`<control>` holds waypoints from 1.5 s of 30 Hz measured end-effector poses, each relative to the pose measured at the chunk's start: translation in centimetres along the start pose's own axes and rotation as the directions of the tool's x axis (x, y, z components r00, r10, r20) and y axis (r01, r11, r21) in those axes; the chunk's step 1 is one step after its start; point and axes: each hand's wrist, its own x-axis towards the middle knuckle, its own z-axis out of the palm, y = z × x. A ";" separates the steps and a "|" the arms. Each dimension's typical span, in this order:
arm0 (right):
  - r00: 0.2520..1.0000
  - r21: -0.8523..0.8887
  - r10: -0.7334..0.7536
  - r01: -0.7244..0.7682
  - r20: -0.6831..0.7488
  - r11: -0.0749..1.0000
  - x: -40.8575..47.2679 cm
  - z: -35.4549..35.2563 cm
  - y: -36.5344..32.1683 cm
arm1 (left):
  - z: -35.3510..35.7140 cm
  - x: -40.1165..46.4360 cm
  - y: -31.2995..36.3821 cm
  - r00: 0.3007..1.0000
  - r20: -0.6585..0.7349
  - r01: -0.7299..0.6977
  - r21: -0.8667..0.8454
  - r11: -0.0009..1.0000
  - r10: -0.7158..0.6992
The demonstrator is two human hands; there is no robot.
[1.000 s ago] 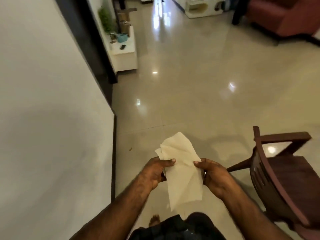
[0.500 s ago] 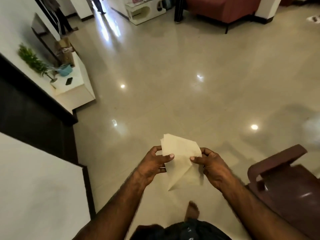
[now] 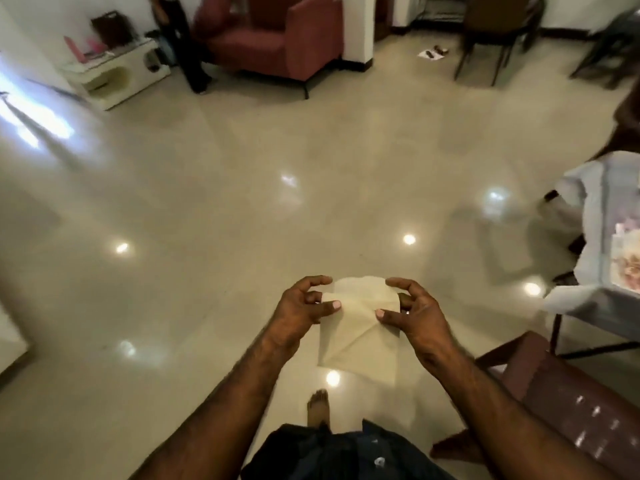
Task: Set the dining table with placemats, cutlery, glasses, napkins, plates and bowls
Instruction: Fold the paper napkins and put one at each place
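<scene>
cream napkin (image 3: 358, 327) (creased), maroon armchair (image 3: 277, 39), glossy beige floor (image 3: 242, 188)

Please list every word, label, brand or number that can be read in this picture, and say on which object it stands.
None can be read.
The napkin, held by the left hand and the right hand, is plain.
The paper on the floor is too small and blurred to read.
</scene>
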 end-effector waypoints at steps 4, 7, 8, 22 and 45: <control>0.981 0.062 -0.042 0.055 -0.191 0.997 5.8 -3.1 -2.8 | 3.5 10.9 4.3 0.977 0.201 0.064 0.069 0.996 -0.077; 0.941 0.071 -0.048 0.076 -0.334 0.995 8.5 -7.3 -4.2 | 8.5 17.2 7.3 0.956 0.286 0.030 0.130 0.991 -0.066; 0.921 0.062 -0.059 0.090 -0.385 0.994 9.5 -9.1 -4.6 | 10.6 19.5 8.4 0.945 0.325 -0.003 0.159 0.987 -0.050; 0.746 0.027 -0.015 0.045 -0.665 0.999 21.0 -33.9 -11.6 | 38.9 41.2 14.3 0.797 0.602 -0.314 0.479 0.820 -0.046; 0.112 0.168 0.163 0.033 -0.980 0.985 17.7 -52.7 -11.1 | 78.5 49.1 16.0 -0.035 0.934 -0.888 0.134 0.440 -0.355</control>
